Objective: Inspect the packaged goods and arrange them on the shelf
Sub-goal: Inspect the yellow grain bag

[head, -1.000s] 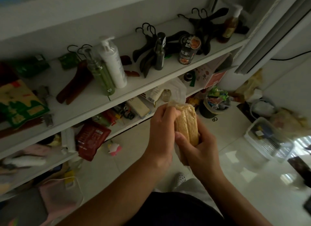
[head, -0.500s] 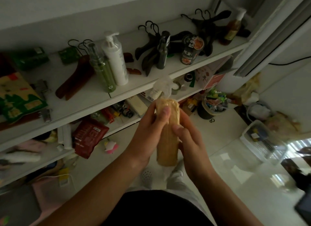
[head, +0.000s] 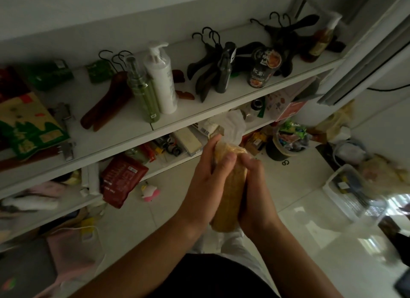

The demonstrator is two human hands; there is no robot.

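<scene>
A long pack of yellow-brown biscuits in clear wrap (head: 229, 193) stands upright between both my hands, in front of the white shelf (head: 124, 129). My left hand (head: 206, 184) grips its left side, thumb across the top front. My right hand (head: 255, 193) grips its right side with curled fingers. The twisted clear end of the wrap (head: 233, 125) sticks up above my fingers. The pack's lower end shows below my palms.
The upper shelf holds a green bottle (head: 143, 91), a white pump bottle (head: 162, 77), dark hangers (head: 213, 69), a black can (head: 263, 67) and a green-yellow bag (head: 28, 126). A red pouch (head: 121, 179) leans on the lower shelf. Baskets (head: 346, 193) and a pink toy (head: 150, 192) lie on the floor.
The pack turned from tilted to upright between my hands and came slightly lower. My left thumb moved over its top front. The view shifted a little.
</scene>
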